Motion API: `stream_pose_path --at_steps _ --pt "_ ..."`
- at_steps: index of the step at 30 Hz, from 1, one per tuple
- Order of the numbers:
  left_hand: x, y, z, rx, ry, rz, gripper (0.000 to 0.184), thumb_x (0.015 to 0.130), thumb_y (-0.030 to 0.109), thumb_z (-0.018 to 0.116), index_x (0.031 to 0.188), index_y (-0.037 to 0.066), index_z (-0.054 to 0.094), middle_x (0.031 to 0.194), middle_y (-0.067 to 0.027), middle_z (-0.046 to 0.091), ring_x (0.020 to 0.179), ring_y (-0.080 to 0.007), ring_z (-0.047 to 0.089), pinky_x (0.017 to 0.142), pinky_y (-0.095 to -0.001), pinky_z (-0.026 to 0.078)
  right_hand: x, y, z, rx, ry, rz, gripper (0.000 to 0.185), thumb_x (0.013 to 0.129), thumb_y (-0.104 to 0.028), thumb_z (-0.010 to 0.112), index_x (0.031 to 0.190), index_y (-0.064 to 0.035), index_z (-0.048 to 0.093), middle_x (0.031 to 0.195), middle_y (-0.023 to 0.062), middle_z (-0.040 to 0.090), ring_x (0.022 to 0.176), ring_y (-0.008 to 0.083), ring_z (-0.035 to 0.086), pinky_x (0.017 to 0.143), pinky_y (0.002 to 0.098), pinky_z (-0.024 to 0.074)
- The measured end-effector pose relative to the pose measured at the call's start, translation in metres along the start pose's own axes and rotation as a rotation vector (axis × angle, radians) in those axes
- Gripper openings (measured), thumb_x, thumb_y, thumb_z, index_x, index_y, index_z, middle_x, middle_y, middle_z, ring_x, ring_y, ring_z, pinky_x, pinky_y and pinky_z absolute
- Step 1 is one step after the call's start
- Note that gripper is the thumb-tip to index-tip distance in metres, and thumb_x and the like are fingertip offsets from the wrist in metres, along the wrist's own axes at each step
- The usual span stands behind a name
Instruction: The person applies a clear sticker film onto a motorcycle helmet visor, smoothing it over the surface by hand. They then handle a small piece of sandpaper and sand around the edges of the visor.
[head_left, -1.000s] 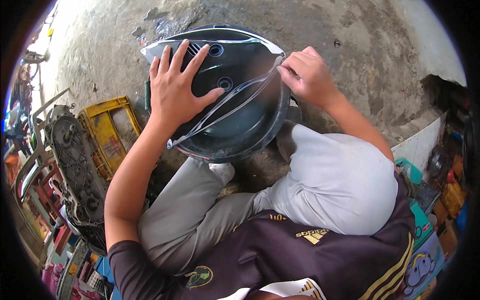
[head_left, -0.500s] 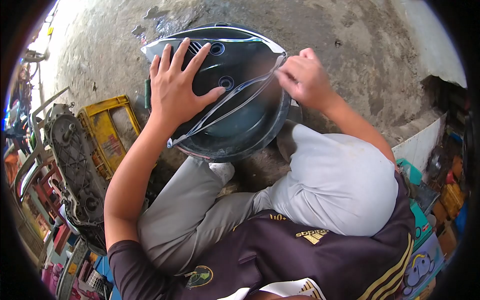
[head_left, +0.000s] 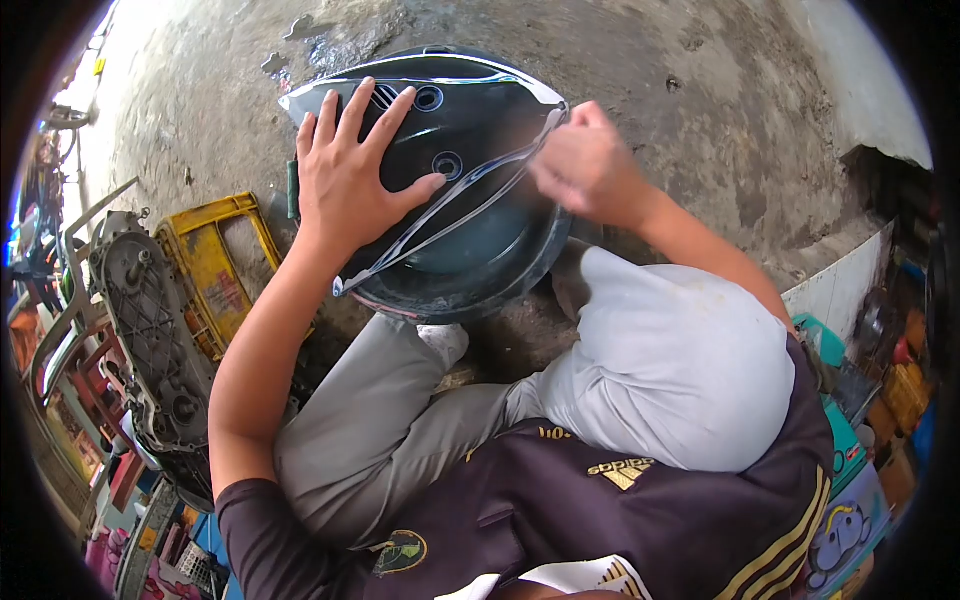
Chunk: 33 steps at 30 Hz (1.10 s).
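Note:
A glossy black panel (head_left: 412, 135) with pale edges and two round holes rests across the top of a round black basin (head_left: 470, 295). My left hand (head_left: 343, 185) lies on the panel's left part, fingers spread and pressing flat. At the panel's right corner, my right hand (head_left: 588, 168) is curled closed and smeared by motion. Whatever it may hold is hidden by the fingers. A narrow clear-looking strip (head_left: 450, 222) runs along the panel's near edge, its far end close to my right hand.
A dirty yellow crate (head_left: 215, 265) and a grey metal engine casing (head_left: 150, 320) stand to the left. Wet patches mark the concrete floor (head_left: 740, 130). Boxes and a turquoise case (head_left: 840, 445) are piled at the right, behind a low white board (head_left: 840, 285).
My right hand has shifted slightly left and down along the panel's right corner. The panel has moved a little left. My left hand keeps its spread hold.

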<state>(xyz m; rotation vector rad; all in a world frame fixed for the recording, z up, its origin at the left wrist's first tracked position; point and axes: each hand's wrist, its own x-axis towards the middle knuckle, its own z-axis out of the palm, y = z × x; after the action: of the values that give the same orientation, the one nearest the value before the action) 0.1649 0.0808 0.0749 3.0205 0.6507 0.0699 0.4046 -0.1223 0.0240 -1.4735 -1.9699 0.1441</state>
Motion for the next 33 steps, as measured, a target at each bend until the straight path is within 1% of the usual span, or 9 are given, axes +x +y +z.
stream_pose_path --at_steps 3,4,6,14,18,20,24,28,33 --pt "-0.001 -0.002 -0.001 -0.009 0.006 -0.004 0.091 0.077 0.062 0.082 0.158 0.032 0.052 0.162 -0.0149 0.049 0.147 -0.049 0.044 0.123 -0.0637 0.03 -0.009 0.012 0.002 -0.008 0.066 0.299 0.015 0.088 -0.013 0.076 0.082 -0.0103 0.062 0.078 0.002 0.061 0.074 0.0219 0.062 0.084 0.0395 0.0442" --pt "-0.001 -0.002 -0.001 -0.014 0.003 -0.009 0.091 0.077 0.062 0.082 0.158 0.032 0.052 0.162 -0.0149 0.049 0.147 -0.049 0.044 0.123 -0.0638 0.03 -0.006 0.007 0.002 -0.008 0.064 0.299 0.015 0.088 -0.013 0.076 0.082 -0.0103 0.062 0.078 0.002 0.061 0.074 0.0219 0.062 0.084 0.0395 0.0442" --pt "0.0 0.0 0.0 -0.025 -0.002 -0.003 0.091 0.077 0.061 0.082 0.158 0.032 0.053 0.162 -0.0149 0.048 0.147 -0.049 0.044 0.123 -0.0638 0.03 0.001 -0.004 0.004 0.008 -0.008 0.03 0.015 0.09 -0.014 0.075 0.083 -0.0098 0.062 0.079 0.0024 0.062 0.074 0.0216 0.062 0.084 0.0402 0.0444" --pt "0.0 0.0 -0.001 -0.006 -0.011 -0.011 0.091 0.077 0.061 0.082 0.158 0.032 0.053 0.163 -0.0147 0.048 0.147 -0.0486 0.044 0.123 -0.064 0.03 0.0 0.001 -0.002 -0.041 0.024 0.179 0.014 0.091 -0.016 0.074 0.086 -0.0098 0.063 0.078 0.0021 0.061 0.074 0.022 0.062 0.085 0.0406 0.0453" --pt "0.001 -0.001 0.0 0.004 -0.006 -0.004 0.091 0.077 0.061 0.082 0.158 0.032 0.053 0.163 -0.0146 0.048 0.147 -0.0486 0.044 0.123 -0.064 0.03 -0.004 0.007 -0.004 -0.038 -0.015 0.043 0.012 0.091 -0.014 0.074 0.087 -0.0099 0.064 0.078 0.0027 0.062 0.074 0.0219 0.062 0.084 0.0401 0.0454" --pt "0.0 0.0 0.0 -0.009 -0.008 -0.008 0.091 0.077 0.062 0.082 0.158 0.032 0.053 0.163 -0.0147 0.048 0.147 -0.0486 0.044 0.123 -0.0642 0.03 -0.01 0.015 -0.003 -0.008 0.052 0.271 0.011 0.091 -0.014 0.075 0.087 -0.01 0.065 0.078 0.0034 0.062 0.075 0.0218 0.062 0.084 0.0396 0.0456" --pt "0.001 0.001 0.0 -0.003 -0.012 -0.006 0.091 0.077 0.063 0.082 0.158 0.032 0.052 0.163 -0.0149 0.048 0.147 -0.0485 0.044 0.123 -0.0643 0.03 0.0 -0.002 0.002 0.049 0.011 0.052 0.014 0.091 -0.013 0.075 0.085 -0.0103 0.062 0.077 0.0033 0.061 0.07 0.0229 0.06 0.082 0.0397 0.0453" --pt "0.0 -0.001 0.0 0.004 -0.008 -0.009 0.091 0.077 0.064 0.081 0.158 0.032 0.052 0.163 -0.0149 0.048 0.147 -0.0485 0.044 0.123 -0.0641 0.03 -0.005 0.014 -0.006 -0.037 0.053 0.222 0.014 0.091 -0.014 0.075 0.087 -0.01 0.063 0.08 0.004 0.062 0.072 0.0232 0.06 0.083 0.0402 0.0455" --pt "0.0 -0.001 0.002 -0.018 0.022 0.005 0.089 0.078 0.067 0.079 0.157 0.036 0.053 0.161 -0.0149 0.05 0.144 -0.0498 0.046 0.121 -0.066 0.031 -0.002 0.006 -0.002 -0.041 -0.033 0.042 0.016 0.091 -0.015 0.077 0.086 -0.0101 0.063 0.079 0.0029 0.062 0.071 0.0233 0.06 0.083 0.0398 0.0446"
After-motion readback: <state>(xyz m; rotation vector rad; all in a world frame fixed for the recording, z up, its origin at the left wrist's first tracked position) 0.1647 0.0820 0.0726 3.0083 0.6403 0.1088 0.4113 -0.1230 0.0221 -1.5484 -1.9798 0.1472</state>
